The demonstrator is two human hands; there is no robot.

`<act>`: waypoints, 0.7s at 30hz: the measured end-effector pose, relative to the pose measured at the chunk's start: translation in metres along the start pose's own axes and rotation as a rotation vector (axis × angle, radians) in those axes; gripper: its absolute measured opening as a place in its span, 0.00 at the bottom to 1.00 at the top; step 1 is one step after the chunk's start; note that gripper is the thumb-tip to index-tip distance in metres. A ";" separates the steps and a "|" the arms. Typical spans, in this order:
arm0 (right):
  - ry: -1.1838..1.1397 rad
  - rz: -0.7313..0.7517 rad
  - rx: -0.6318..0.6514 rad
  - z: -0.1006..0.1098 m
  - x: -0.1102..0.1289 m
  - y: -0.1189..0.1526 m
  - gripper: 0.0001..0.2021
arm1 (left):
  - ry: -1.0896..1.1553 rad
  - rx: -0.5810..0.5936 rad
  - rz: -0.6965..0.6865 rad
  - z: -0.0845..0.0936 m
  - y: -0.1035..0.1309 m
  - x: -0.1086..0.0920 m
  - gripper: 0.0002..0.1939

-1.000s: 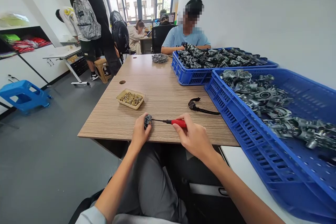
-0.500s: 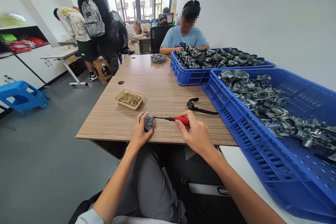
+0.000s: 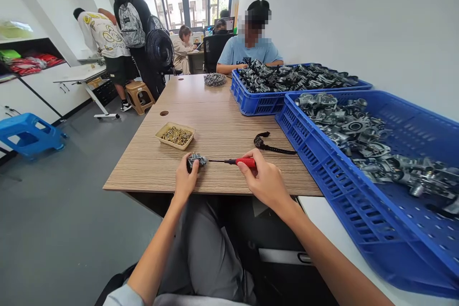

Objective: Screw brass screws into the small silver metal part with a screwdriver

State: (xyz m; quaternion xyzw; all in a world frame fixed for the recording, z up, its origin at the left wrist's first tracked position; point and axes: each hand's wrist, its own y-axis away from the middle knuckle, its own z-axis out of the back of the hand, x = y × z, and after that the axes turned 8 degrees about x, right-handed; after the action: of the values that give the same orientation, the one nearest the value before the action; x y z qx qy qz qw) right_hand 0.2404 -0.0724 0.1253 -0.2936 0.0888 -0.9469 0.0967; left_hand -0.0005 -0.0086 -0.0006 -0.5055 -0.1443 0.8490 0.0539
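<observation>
The left hand (image 3: 185,175) grips a small grey metal part (image 3: 198,158) just above the near edge of the wood-grain table (image 3: 201,110), its thumb on the near side and its other fingers wrapped around the left end. The right hand (image 3: 263,177) is closed around the red handle of a screwdriver (image 3: 245,162), thumb and forefinger pinching toward the front of the grip. The screwdriver lies roughly level, its dark shaft pointing left at the right end of the metal part; whether the tip touches it, I cannot tell

Behind the left hand, near it, a shallow beige tray (image 3: 170,144) holds a heap of small brass-coloured pieces (image 3: 176,135). A black watch (image 3: 258,142) lies on the table beyond the right hand, its strap spread open, the strap's end close to the nearer of 2 blue crates. That nearer crate (image 3: 322,177) contains bare silvery castings (image 3: 358,126), with part of its perforated floor showing. The farther crate (image 3: 254,105) is heaped with darker metal assemblies (image 3: 297,76). A round silvery cluster (image 3: 215,79) rests near the far end of the table, where a person in a light blue shirt (image 3: 247,52) sits
</observation>
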 end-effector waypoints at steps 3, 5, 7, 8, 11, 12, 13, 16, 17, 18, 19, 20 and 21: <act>0.012 0.000 0.004 0.000 0.000 0.000 0.10 | -0.033 0.012 -0.030 -0.001 0.000 0.002 0.20; 0.006 0.003 0.008 0.000 0.000 0.000 0.09 | -0.063 0.023 -0.061 -0.003 0.000 0.004 0.23; 0.005 0.002 0.011 0.000 -0.001 -0.001 0.09 | -0.101 0.014 -0.103 -0.005 0.001 0.006 0.28; 0.007 0.001 0.012 -0.001 -0.001 -0.001 0.09 | -0.122 0.000 -0.130 -0.006 0.001 0.006 0.30; 0.003 0.004 0.015 -0.001 -0.002 -0.001 0.09 | -0.174 -0.029 -0.223 -0.008 0.001 0.009 0.38; -0.002 0.007 0.015 -0.001 -0.002 -0.001 0.09 | -0.191 -0.019 -0.251 -0.009 0.001 0.010 0.40; -0.004 0.010 0.013 -0.001 -0.002 -0.001 0.09 | -0.209 -0.002 -0.274 -0.009 0.002 0.011 0.41; 0.012 0.012 0.003 -0.001 -0.001 -0.001 0.10 | -0.254 0.041 -0.295 -0.010 0.003 0.013 0.38; 0.019 0.011 -0.001 -0.002 -0.001 -0.001 0.10 | -0.260 0.045 -0.289 -0.010 0.003 0.013 0.36; 0.025 0.010 -0.004 -0.002 -0.001 -0.001 0.10 | -0.260 0.045 -0.283 -0.010 0.003 0.013 0.35; 0.029 0.009 -0.005 -0.002 -0.001 -0.001 0.10 | -0.254 0.044 -0.278 -0.010 0.003 0.012 0.34; 0.030 0.009 -0.006 -0.001 -0.001 -0.001 0.10 | -0.245 0.040 -0.275 -0.009 0.004 0.011 0.32; 0.029 0.010 -0.005 -0.001 -0.001 -0.001 0.10 | -0.233 0.035 -0.274 -0.009 0.004 0.010 0.31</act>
State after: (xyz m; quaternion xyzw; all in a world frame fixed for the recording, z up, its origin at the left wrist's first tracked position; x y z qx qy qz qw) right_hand 0.2400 -0.0714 0.1240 -0.2797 0.0942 -0.9503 0.0992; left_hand 0.0027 -0.0078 -0.0146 -0.3780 -0.2022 0.8890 0.1609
